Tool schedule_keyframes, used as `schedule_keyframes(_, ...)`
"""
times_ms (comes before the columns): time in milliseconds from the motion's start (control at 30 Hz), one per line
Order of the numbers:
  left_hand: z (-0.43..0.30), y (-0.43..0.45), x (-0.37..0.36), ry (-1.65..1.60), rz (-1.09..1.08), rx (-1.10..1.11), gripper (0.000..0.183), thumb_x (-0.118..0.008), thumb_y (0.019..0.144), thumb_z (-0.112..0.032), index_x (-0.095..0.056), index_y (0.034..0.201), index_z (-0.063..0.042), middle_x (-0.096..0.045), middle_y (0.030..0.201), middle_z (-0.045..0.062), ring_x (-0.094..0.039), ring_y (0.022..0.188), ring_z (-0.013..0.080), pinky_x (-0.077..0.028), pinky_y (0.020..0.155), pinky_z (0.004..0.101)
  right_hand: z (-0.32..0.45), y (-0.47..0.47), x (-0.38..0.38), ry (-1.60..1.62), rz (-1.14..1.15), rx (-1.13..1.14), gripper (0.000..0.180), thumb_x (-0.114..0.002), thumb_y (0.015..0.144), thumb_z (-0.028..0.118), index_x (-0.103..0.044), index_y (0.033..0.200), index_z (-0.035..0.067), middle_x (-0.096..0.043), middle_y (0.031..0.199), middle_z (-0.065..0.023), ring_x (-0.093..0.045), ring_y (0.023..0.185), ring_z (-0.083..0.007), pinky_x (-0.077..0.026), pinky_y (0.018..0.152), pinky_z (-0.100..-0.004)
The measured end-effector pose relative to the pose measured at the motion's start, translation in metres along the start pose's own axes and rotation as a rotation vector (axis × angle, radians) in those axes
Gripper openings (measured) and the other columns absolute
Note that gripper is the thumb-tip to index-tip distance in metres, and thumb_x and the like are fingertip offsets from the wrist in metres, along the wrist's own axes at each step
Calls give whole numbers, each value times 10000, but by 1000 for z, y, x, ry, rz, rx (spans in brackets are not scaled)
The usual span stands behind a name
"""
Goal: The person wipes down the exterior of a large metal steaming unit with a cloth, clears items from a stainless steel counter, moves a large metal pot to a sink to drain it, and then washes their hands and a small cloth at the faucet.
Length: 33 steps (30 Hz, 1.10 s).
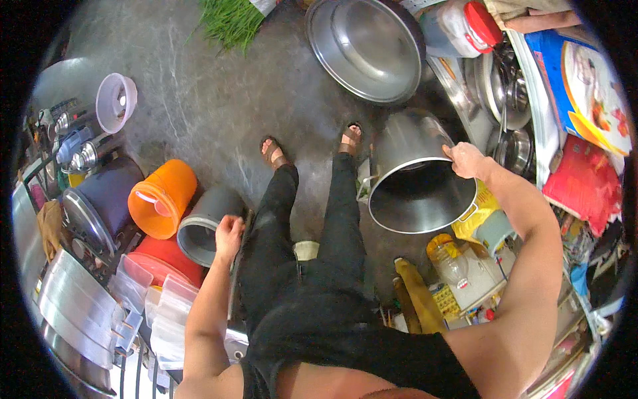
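Note:
A large, deep stainless steel pot is on my right, its mouth facing towards me. My right hand grips it at the rim, thumb along the edge. One looped side handle shows near the lower right of the rim; the inside is dark. My left hand hangs beside my left thigh with the fingers curled in, and nothing shows in it. Just behind that hand lies a grey bucket, its opening towards me. An orange bucket is next to the grey one.
A wide metal basin stands on the concrete floor ahead, near green leafy stalks. Shelving with a red-lidded jar and metal bowls lines the right. Clear plastic containers and a purple bucket crowd the left.

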<state>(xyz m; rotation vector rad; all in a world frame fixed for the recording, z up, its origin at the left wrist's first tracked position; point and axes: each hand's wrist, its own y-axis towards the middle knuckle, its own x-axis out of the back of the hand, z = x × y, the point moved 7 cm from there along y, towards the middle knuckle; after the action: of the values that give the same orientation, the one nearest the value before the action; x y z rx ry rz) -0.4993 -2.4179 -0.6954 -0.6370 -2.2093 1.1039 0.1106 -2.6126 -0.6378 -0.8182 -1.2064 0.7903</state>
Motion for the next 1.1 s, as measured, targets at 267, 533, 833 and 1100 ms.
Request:
schedule_keyframes(267, 14, -35, -150, -176, 579, 80, 802, -753, 775, -269, -323, 1385, 23, -415, 1383, 207, -446, 1245, 274, -363, 1032, 374, 71, -32, 98, 324, -17, -17, 456, -530, 685, 53, -591, 1132, -8, -589, 774, -288, -618, 794, -401, -494, 722, -437)
schedule_keyframes(533, -25, -54, -138, -739, 269, 181, 322, -526, 775, -14, -509, 1096, -4, -623, 974, 113, -642, 848, 249, -557, 658, 382, 140, 9, 190, 607, -108, -23, 153, -512, 716, 52, -628, 748, -44, -587, 589, -117, -593, 505, -197, -506, 482, -341)
schedule_keyframes(833, -107, -87, 57, -757, -36, -98, 225, -513, 735, -7, -581, 948, 16, -623, 797, 85, -625, 626, 198, -562, 515, 336, 259, 15, 343, 586, -275, 99, 206, -523, 751, 64, -643, 895, -24, -625, 669, -80, -611, 552, -160, -524, 482, -327)
schedule_keyframes(1100, -101, -172, 137, -1004, -279, -235, 256, -506, 715, -3, -572, 957, 49, -625, 794, 110, -632, 622, 221, -560, 504, 351, 399, -77, 470, 254, -746, 579, 207, -596, 752, 70, -608, 943, -9, -559, 614, -92, -494, 546, -120, -405, 527, -281)
